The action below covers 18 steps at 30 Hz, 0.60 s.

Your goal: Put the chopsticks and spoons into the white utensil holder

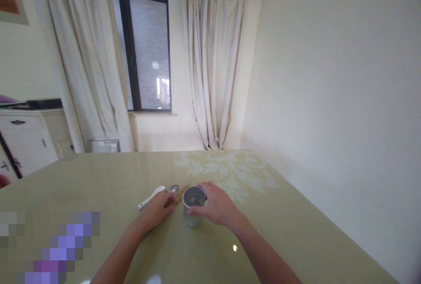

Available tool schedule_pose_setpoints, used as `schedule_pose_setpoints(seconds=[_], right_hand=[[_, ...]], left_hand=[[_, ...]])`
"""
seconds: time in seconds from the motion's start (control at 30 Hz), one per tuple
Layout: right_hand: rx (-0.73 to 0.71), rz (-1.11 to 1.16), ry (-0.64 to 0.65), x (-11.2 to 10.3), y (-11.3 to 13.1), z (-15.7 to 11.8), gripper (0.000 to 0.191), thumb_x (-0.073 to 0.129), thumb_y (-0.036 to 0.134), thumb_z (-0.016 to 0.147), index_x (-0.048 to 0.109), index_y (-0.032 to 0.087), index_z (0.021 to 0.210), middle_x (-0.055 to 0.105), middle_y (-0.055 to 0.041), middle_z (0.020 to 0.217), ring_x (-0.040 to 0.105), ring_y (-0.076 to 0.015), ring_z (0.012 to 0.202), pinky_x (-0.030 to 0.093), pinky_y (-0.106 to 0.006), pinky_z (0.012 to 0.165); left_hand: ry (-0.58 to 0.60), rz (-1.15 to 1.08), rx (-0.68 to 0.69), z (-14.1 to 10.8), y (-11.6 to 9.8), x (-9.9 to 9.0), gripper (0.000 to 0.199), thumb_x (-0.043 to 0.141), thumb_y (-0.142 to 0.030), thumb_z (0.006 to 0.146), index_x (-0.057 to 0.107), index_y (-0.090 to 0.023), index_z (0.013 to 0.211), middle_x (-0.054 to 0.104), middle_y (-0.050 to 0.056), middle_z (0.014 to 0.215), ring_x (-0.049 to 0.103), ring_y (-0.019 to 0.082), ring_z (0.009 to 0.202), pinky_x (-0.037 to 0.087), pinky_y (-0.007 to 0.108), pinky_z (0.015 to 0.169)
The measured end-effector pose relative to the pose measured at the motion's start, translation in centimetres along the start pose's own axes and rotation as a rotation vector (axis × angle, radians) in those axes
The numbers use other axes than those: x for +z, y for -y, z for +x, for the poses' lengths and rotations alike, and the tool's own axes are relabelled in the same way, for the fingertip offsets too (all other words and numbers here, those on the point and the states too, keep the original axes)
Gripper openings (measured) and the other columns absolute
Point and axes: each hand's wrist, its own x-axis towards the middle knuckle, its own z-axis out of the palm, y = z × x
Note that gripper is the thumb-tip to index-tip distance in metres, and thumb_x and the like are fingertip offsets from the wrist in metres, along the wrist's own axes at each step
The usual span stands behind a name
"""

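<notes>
My right hand (pixel 219 205) is wrapped round a grey cylindrical utensil holder (pixel 191 220), thumb at its near side and fingers at the far rim. The holder stands upright on the table, and small holes show in its bottom. To its left, my left hand (pixel 160 208) lies low with curled fingers closed on wooden chopsticks (pixel 183 192); its fingertips are partly hidden. A white spoon (pixel 153 196) lies just beyond that hand. The bowl of a metal spoon (pixel 174 189) shows between the white spoon and the chopsticks, its handle mostly covered by my hand.
The glossy green table (pixel 296 240) bears a pale floral pattern at its far right. A wall (pixel 329 78) runs along the right edge. Behind are curtains (pixel 213 56) and a window (pixel 149 51); a white cabinet (pixel 26 143) stands at left. A blurred patch covers the lower left.
</notes>
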Motion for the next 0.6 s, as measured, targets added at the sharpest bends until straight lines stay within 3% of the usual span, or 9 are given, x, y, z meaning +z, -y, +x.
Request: schedule_pose_setpoints(seconds=[0.6], right_hand=[[0.009, -0.063, 0.113, -1.9, 0.5, -0.7, 0.077, 0.090, 0.067, 0.063, 0.071, 0.021, 0.122, 0.073, -0.0116, 0.117, 0.068, -0.0332, 0.105, 0.048, -0.038, 0.086]], left_hand=[[0.044, 0.076, -0.083, -0.2, -0.2, -0.1, 0.010, 0.061, -0.015, 0.082, 0.064, -0.022, 0.087, 0.072, 0.002, 0.091, 0.067, 0.020, 0.094, 0.041, 0.026, 0.077]])
